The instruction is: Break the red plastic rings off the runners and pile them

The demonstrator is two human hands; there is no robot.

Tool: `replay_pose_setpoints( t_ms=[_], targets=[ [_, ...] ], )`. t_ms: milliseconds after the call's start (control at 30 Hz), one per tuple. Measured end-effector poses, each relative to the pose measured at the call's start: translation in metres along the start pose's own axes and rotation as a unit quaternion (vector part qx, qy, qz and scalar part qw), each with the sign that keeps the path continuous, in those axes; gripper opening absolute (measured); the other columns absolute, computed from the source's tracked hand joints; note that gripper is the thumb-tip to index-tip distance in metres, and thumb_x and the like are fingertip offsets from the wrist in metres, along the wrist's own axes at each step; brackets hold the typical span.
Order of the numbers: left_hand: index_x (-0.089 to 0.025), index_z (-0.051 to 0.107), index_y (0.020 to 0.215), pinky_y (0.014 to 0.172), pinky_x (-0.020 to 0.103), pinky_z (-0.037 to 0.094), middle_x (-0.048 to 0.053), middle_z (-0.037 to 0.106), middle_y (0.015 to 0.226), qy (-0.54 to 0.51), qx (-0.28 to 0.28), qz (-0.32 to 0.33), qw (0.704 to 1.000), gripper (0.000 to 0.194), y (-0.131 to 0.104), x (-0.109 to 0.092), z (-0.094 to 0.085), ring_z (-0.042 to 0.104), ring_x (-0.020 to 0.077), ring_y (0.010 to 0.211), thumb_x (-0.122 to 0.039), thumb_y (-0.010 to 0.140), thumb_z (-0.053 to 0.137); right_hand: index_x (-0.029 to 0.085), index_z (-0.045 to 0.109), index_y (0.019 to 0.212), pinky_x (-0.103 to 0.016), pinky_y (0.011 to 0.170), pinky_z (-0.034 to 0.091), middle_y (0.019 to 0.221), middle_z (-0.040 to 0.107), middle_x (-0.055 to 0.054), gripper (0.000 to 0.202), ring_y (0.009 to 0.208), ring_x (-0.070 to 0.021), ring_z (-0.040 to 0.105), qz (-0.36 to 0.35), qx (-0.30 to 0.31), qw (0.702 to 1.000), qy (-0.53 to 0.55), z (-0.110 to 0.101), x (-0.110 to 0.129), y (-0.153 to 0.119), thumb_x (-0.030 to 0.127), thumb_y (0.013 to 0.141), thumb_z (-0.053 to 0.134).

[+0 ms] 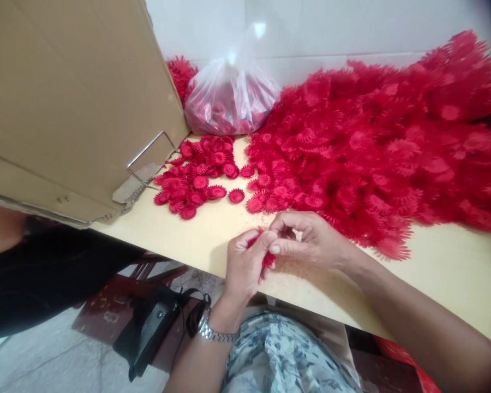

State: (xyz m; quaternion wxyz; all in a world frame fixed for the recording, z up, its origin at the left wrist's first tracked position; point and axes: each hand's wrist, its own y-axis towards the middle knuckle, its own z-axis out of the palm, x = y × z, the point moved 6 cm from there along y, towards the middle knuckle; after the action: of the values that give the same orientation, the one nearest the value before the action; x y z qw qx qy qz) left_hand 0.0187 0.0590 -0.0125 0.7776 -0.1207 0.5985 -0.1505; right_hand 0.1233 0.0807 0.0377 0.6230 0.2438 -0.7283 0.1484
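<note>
Two bare hands, the left hand (243,267) and the right hand (321,240), meet above the near edge of a pale yellow bench (188,234). At least one red toothed-edge piece (268,260) is in the left hand; the fingers cover too much of it to count further. On the bench lie two main heaps: a smaller heap of round red discs with toothed rims (200,174) at the left, dozens of them overlapping beyond an exact count, and a larger heap of thin red toothed pieces (364,142) at the right, too many to count. One round red disc (236,196) lies just right of the smaller heap. One translucent plastic bag of red pieces (233,103) stands at the far side, with one red clump (181,76) partly hidden behind its left side.

A brown cardboard panel (65,109) bounds the left, with one bent metal wire (145,149) near its lower corner. A strip of yellow surface shows between the smaller heap and the near edge, and another runs to the right of the right forearm.

The left grip is closed around the red piece, thumb on top, a silver wristwatch (216,330) at its wrist. The right forearm slants in from the near right; its bent forefinger and thumb reach the left thumb tip. Whether the right grip holds anything, I cannot tell.
</note>
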Motion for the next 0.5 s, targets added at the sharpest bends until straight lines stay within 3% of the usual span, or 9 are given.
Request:
replay_pose_setpoints(
  t_ms=[100,200,267,333,400,433,500],
  targets=[
    [-0.016,0.051,0.062,0.023,0.013,0.021,-0.005,0.050,0.039,-0.013,0.014,0.002,1.000,0.044,-0.001,0.000,0.002,0.039,0.0047,0.024,-0.059,0.071,0.059,0.015,0.056,0.072,-0.022,0.052,0.042,0.060,0.058,0.000,0.022,0.055,-0.0103,0.054,-0.017,-0.019,0.999,-0.035,-0.003,0.001,0.001,0.034,0.084,0.055],
    [-0.016,0.051,0.062,0.023,0.012,0.022,-0.004,0.052,0.041,-0.040,0.029,0.000,0.999,0.041,-0.003,-0.001,0.003,0.040,0.0051,0.026,-0.055,0.072,0.061,0.017,0.055,0.069,-0.022,0.048,0.039,0.058,0.052,0.002,0.018,0.052,-0.0100,0.049,-0.040,-0.173,0.972,-0.154,-0.031,0.003,-0.002,0.028,0.084,0.053],
    [-0.015,0.052,0.064,0.024,0.014,0.028,-0.004,0.053,0.043,-0.066,0.034,-0.005,0.997,0.039,-0.003,-0.002,0.002,0.043,0.0065,0.028,-0.052,0.072,0.063,0.018,0.058,0.075,-0.025,0.052,0.042,0.064,0.057,-0.001,0.013,0.057,-0.0128,0.052,-0.051,-0.292,0.913,-0.280,-0.053,0.005,-0.008,0.025,0.084,0.052],
    [-0.015,0.055,0.072,0.028,0.019,0.040,-0.002,0.057,0.050,-0.101,0.045,-0.012,0.994,0.037,-0.004,-0.004,0.003,0.050,0.0093,0.034,-0.051,0.072,0.062,0.019,0.062,0.084,-0.031,0.061,0.047,0.079,0.062,-0.006,0.012,0.070,-0.0178,0.058,-0.065,-0.356,0.833,-0.418,-0.067,0.009,-0.013,0.024,0.084,0.051],
    [-0.014,0.058,0.083,0.037,0.024,0.050,0.002,0.064,0.065,-0.129,0.071,-0.023,0.989,0.033,-0.004,-0.005,0.005,0.058,0.0117,0.043,-0.045,0.072,0.063,0.020,0.064,0.092,-0.035,0.068,0.050,0.093,0.063,-0.010,0.016,0.083,-0.0223,0.060,-0.086,-0.364,0.776,-0.507,-0.071,0.010,-0.015,0.024,0.084,0.052],
    [-0.013,0.059,0.087,0.040,0.025,0.052,0.003,0.066,0.072,-0.135,0.082,-0.030,0.987,0.032,-0.004,-0.005,0.006,0.059,0.0119,0.046,-0.040,0.071,0.065,0.020,0.064,0.095,-0.036,0.069,0.051,0.098,0.063,-0.011,0.017,0.087,-0.0232,0.060,-0.099,-0.359,0.766,-0.524,-0.071,0.010,-0.015,0.025,0.083,0.052],
    [-0.013,0.059,0.090,0.037,0.022,0.049,0.005,0.068,0.076,-0.133,0.083,-0.039,0.987,0.029,-0.004,-0.004,0.005,0.058,0.0101,0.044,-0.029,0.068,0.068,0.020,0.064,0.097,-0.034,0.070,0.052,0.101,0.062,-0.011,0.018,0.090,-0.0219,0.061,-0.127,-0.333,0.775,-0.521,-0.066,0.010,-0.014,0.023,0.084,0.052]
  ],
)
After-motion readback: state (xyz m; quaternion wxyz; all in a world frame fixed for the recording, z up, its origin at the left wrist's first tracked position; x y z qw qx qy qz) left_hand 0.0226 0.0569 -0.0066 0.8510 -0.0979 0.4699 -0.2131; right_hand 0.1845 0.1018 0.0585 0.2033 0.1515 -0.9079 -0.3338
